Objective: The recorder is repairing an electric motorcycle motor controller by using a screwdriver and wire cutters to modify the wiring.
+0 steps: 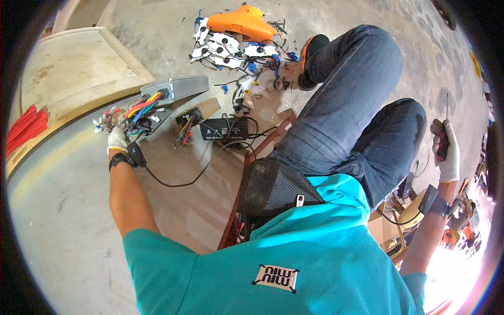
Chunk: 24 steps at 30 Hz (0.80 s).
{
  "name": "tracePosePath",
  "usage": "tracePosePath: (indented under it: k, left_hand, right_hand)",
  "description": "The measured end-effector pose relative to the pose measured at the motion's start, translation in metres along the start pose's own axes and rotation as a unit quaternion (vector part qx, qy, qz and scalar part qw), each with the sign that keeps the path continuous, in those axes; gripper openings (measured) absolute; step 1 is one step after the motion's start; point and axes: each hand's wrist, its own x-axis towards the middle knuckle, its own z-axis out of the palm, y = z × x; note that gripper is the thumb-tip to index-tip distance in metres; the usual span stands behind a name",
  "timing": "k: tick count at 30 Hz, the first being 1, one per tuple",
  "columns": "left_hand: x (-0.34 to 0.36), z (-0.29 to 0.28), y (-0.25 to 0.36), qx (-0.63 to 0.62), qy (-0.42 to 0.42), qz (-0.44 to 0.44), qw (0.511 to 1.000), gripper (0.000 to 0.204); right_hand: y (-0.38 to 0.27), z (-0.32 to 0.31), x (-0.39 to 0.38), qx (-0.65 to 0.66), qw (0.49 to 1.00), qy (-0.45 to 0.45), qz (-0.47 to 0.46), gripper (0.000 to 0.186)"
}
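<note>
My left hand (118,139), in a white knit glove, is closed at the loose connector end of a bundle of coloured wires (146,107). These wires come out of a silver finned metal controller box (181,88), just beyond the hand at the edge of a pale board. The fingertips are partly hidden among the connectors. Far out to the right, my gloved right hand (448,157) grips a screwdriver (443,145) by its red and black handle. Its thin shaft points up and away from me.
Near the controller lie a smaller box with wires (195,114) and a black power adapter (224,129) with cables. An orange plastic shell (242,24) and white parts (223,50) lie ahead on the floor. Red strips (27,127) rest on the wooden board (79,63) at left.
</note>
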Motion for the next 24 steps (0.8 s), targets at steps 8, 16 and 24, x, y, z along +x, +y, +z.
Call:
tracePosePath:
  k: [8, 16, 24]
  left_hand:
    - [0.024, 0.042, -0.042, 0.058, 0.022, 0.064, 0.996, 0.030]
    - [-0.008, 0.099, -0.043, 0.400, 0.032, 0.273, 0.874, 0.056]
    - [0.000, 0.086, -0.007, 0.460, 0.040, 0.270, 0.845, 0.054]
  right_hand:
    - [-0.011, 0.010, -0.018, -0.019, 1.000, -0.003, -0.004, 0.042]
    - [-0.016, 0.001, -0.033, -0.053, 0.998, 0.039, -0.001, 0.039]
    - [-0.008, 0.000, -0.029, -0.044, 0.999, 0.010, -0.005, 0.045]
